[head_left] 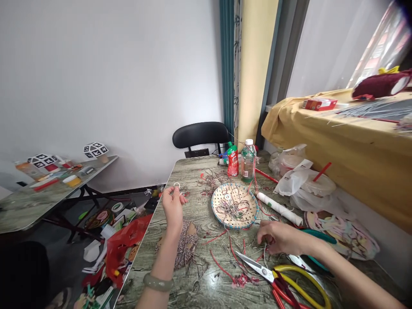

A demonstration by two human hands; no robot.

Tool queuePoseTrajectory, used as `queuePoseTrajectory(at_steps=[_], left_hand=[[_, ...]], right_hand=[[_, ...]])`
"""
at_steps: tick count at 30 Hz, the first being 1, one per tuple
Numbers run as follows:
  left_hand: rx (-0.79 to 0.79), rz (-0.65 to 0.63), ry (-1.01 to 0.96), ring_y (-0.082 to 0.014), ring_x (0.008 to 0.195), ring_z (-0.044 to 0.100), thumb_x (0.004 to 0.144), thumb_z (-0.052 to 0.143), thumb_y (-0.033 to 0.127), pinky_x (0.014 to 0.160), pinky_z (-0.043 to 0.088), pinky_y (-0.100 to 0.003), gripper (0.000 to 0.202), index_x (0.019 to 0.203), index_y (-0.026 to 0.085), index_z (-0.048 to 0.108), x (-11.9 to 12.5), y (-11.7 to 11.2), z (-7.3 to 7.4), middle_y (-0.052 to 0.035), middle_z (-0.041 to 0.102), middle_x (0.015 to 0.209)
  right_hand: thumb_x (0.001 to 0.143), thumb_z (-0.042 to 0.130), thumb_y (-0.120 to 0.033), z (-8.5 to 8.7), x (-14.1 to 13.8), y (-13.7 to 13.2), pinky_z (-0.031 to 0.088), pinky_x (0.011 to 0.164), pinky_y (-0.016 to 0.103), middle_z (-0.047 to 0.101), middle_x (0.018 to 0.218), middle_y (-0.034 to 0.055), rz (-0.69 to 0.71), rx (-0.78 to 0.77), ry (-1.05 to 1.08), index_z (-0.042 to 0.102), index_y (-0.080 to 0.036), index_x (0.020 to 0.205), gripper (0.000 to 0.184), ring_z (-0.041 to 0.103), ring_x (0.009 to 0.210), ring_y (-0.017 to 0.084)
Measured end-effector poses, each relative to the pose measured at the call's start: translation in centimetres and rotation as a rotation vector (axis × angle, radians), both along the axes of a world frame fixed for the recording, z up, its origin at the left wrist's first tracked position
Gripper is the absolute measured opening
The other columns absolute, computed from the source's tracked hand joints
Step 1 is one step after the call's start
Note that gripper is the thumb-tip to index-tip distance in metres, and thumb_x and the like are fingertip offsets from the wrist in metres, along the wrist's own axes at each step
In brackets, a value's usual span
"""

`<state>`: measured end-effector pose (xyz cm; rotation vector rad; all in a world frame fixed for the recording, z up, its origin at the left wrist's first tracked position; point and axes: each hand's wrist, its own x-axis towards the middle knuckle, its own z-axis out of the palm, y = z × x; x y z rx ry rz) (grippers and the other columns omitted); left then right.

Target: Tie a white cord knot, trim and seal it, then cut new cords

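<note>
The left hand (173, 205) is raised above the table (193, 171), forearm rising from the near edge with a pale green bangle (157, 282) at the wrist. Its grip is pinched shut: thumb and fingertips hold a small white ring (177, 185) at the top of the hand, and a second small ring (182, 193) seems to hang just beside it, though it is too small to tell how the two are joined. Under the forearm lies a ball of red-and-white twine (185, 244) on the table.

The right hand (279, 237) lies low on the table, palm down, forearm coming in from the lower right. Its fingers curl down onto loose red and pale string scraps (225, 253); the grip is partly closed, but whether it holds any strand cannot be told. Just in front of that hand lie scissors (273, 274) with yellow and red handles, blades pointing left.

Between the two hands, a little farther off, sits a round woven tray (234, 205) with tangled thread in it. Beyond it stand a red bottle (232, 160) and a clear bottle (248, 160), near each other. A white tube (279, 208) lies right of the tray.
</note>
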<state>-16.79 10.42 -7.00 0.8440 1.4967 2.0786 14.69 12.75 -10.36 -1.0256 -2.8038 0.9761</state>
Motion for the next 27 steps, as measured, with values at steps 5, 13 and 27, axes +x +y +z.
queuePoseTrajectory(at_steps=[5, 13, 27], left_hand=[[-0.016, -0.041, 0.001, -0.0083, 0.038, 0.046, 0.073, 0.061, 0.043, 0.047, 0.042, -0.021, 0.030, 0.082, 0.019, 0.045, 0.6, 0.0, 0.0, 0.0126, 0.042, 0.039], [-0.041, -0.070, 0.017, -0.0089, 0.040, 0.046, 0.073, 0.061, 0.044, 0.047, 0.042, -0.021, 0.031, 0.082, 0.019, 0.045, 1.4, -0.5, 0.2, 0.0125, 0.041, 0.040], [-0.151, -0.207, 0.161, -0.0113, 0.045, 0.049, 0.081, 0.051, 0.038, 0.052, 0.041, -0.023, 0.019, 0.084, 0.021, 0.043, 4.4, -1.3, -0.4, 0.0105, 0.043, 0.045]], right_hand=[[0.074, 0.057, -0.012, -0.3, -0.1, -0.2, 0.042, 0.065, 0.026, 0.065, 0.079, 0.0018, -0.079, 0.069, 0.008, 0.064, -0.017, 0.074, 0.008, 0.058, 0.074, 0.015], [0.082, 0.046, -0.028, 4.5, 2.2, 0.6, 0.037, 0.055, 0.026, 0.065, 0.070, 0.0019, -0.321, 0.248, -0.081, 0.061, -0.023, 0.075, 0.017, 0.058, 0.062, 0.018], [0.089, 0.040, -0.030, 0.5, 2.9, -2.3, 0.041, 0.058, 0.025, 0.069, 0.081, -0.0002, -0.400, 0.318, -0.206, 0.059, -0.026, 0.085, 0.020, 0.064, 0.074, 0.018]])
